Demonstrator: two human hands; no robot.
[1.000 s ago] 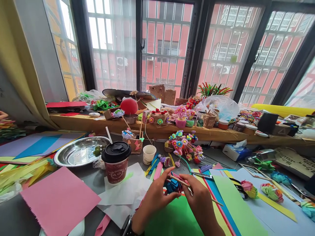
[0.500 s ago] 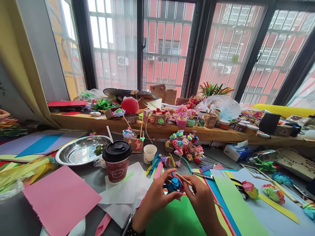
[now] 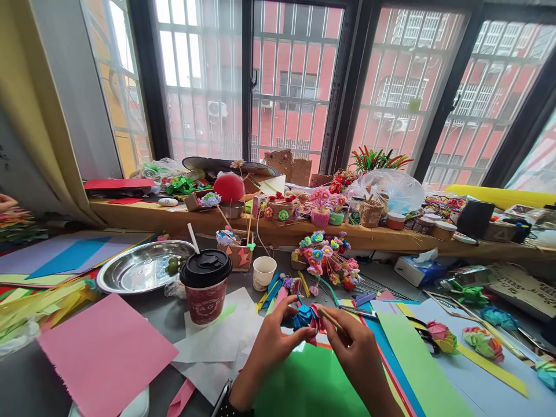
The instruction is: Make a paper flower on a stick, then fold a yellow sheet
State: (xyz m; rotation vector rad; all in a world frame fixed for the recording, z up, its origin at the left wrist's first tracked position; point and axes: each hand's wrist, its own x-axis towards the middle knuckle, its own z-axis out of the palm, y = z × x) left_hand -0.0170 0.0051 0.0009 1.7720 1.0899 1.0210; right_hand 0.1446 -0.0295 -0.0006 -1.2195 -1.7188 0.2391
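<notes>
My left hand (image 3: 280, 336) is closed around a blue and pink folded paper flower (image 3: 306, 317), gripping it between thumb and fingers. In my right hand (image 3: 351, 341) is a thin wooden stick (image 3: 332, 319), pinched with its tip against the pink side of the flower. Both hands are above a glossy green sheet (image 3: 304, 382). Part of the flower is hidden behind my fingers.
A lidded paper cup with a straw (image 3: 206, 295) stands left of my hands, before a metal tray (image 3: 130, 272). Pink paper (image 3: 108, 353) lies front left. Finished paper flowers (image 3: 441, 335) and scissors (image 3: 428, 336) are to the right. Crafts crowd the windowsill.
The flower has turned in my left hand, showing more of its pink side. The stick's tip has shifted slightly down and right, and the fingers have adjusted their hold.
</notes>
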